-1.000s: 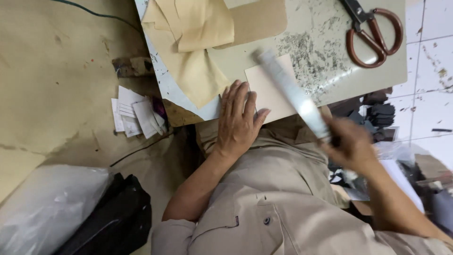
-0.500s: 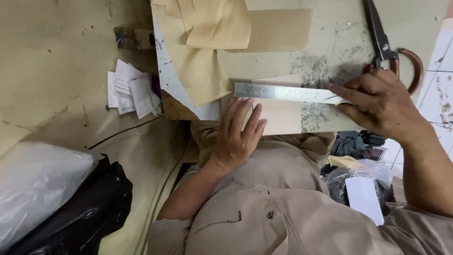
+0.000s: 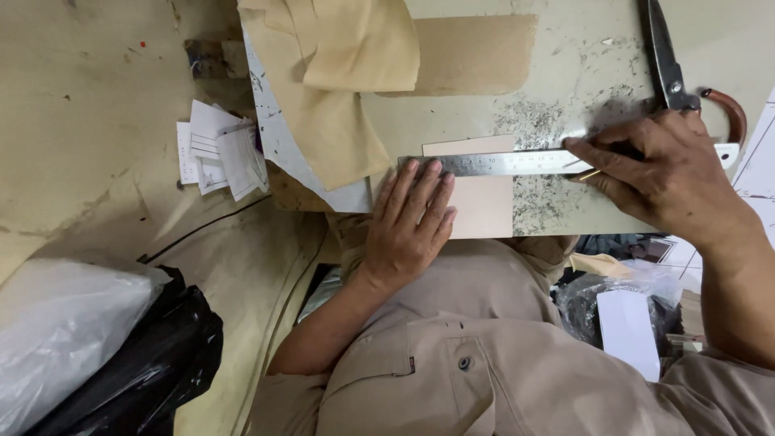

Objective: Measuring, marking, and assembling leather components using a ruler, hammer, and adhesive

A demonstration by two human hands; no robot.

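Lowered flat now, the long steel ruler lies across the pale pink card; left hand presses both (fingers spread), right hand pinches a thin pencil beside it.

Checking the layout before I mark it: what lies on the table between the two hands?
In the head view, between the left hand and right hand lie the pale card and speckled tabletop, with the steel ruler spanning the gap.
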